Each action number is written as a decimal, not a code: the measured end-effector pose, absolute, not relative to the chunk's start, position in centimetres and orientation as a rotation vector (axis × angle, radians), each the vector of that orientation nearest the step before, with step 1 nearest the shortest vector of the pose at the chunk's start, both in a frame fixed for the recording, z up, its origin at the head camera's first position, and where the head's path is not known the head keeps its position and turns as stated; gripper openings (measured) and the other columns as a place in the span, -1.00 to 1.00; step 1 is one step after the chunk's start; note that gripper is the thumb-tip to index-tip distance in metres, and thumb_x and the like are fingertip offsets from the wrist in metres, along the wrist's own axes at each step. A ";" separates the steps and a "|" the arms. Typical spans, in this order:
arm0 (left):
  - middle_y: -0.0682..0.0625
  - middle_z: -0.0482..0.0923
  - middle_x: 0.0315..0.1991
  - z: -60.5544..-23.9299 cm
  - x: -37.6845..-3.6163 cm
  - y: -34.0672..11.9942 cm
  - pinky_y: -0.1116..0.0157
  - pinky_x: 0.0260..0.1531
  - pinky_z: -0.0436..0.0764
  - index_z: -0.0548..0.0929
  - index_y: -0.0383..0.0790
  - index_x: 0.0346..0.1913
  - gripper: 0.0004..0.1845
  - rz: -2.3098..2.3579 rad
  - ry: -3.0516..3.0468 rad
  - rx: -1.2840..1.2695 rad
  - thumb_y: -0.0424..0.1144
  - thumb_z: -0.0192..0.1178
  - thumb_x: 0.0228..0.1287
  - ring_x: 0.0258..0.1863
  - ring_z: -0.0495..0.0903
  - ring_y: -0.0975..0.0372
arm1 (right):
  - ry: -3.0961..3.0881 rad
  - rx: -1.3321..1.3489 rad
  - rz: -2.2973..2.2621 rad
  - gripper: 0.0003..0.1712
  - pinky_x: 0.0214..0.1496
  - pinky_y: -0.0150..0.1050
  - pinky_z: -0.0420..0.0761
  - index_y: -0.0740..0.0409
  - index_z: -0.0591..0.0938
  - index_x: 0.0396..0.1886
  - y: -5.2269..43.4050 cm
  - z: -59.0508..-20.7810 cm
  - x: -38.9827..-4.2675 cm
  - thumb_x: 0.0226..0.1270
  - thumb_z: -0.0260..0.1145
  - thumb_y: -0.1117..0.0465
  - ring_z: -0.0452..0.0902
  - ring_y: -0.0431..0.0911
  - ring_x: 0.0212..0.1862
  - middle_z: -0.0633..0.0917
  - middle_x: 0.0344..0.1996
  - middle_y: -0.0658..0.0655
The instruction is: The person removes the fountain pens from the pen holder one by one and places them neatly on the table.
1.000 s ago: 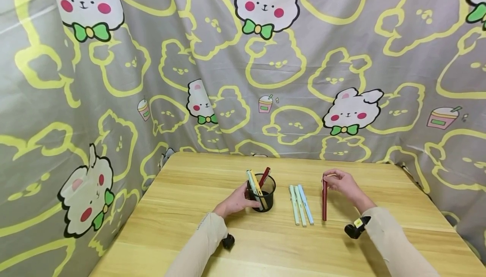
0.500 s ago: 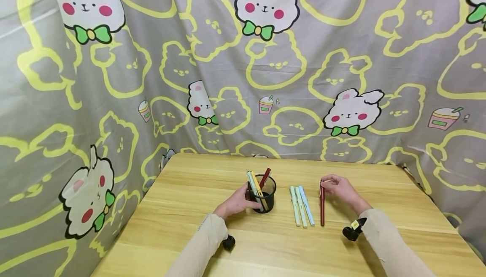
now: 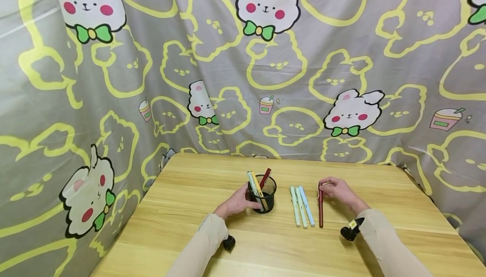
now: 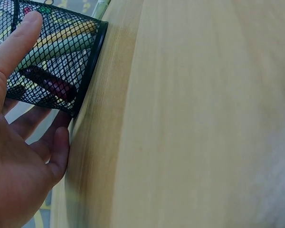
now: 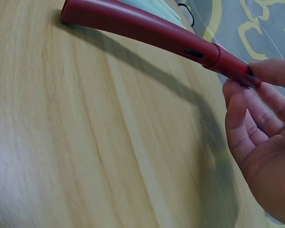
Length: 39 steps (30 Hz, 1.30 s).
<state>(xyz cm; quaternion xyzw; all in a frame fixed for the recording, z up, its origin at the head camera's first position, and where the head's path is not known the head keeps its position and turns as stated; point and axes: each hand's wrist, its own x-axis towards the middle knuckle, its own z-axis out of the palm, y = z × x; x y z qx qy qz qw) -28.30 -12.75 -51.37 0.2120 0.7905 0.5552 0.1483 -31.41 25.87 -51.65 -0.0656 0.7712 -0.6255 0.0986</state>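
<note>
Head view shows the left hand point(image 3: 236, 203) curled round the side of a black mesh pen cup point(image 3: 263, 195), thumb and fingers wrapped against the mesh. That cup stands upright on the wooden counter point(image 3: 197, 209) and holds several pens. Over to the right, the right hand point(image 3: 339, 191) pinches the far end of a dark red pen point(image 3: 320, 206) between thumb and fingertips; its near end rests on the counter. Just beside the red pen lie three pale pens point(image 3: 301, 205), side by side, between it and the cup. Behind hangs a grey cartoon-rabbit curtain point(image 3: 303, 78).
</note>
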 end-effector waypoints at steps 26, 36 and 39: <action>-0.07 0.37 0.22 -51.3 -28.3 -12.7 0.10 0.16 0.36 0.26 -0.11 0.35 -0.24 1.591 2.288 0.593 -0.34 0.39 0.10 0.18 0.38 0.09 | 2.296 -0.208 -1.835 -0.52 -0.33 -0.29 0.61 0.63 0.40 0.08 23.9 -52.6 -31.9 0.30 0.25 0.35 0.60 -0.12 -0.41 0.70 -0.32 0.20; -0.07 0.38 0.20 -51.3 -28.3 -12.6 0.11 0.14 0.38 0.27 -0.10 0.33 -0.27 1.594 2.287 0.582 -0.31 0.38 0.11 0.17 0.40 0.09 | 2.399 -0.220 -1.739 -0.57 -0.38 -0.26 0.59 0.56 0.47 0.06 23.6 -52.7 -31.9 0.32 0.26 0.30 0.60 -0.10 -0.39 0.70 -0.37 0.20; -0.08 0.37 0.21 -51.4 -28.4 -12.6 0.09 0.15 0.37 0.27 -0.10 0.33 -0.26 1.585 2.302 0.582 -0.31 0.39 0.11 0.17 0.39 0.09 | 2.419 -0.230 -1.710 -0.56 -0.37 -0.26 0.59 0.56 0.47 0.06 23.5 -52.6 -31.9 0.33 0.25 0.29 0.60 -0.09 -0.37 0.70 -0.35 0.19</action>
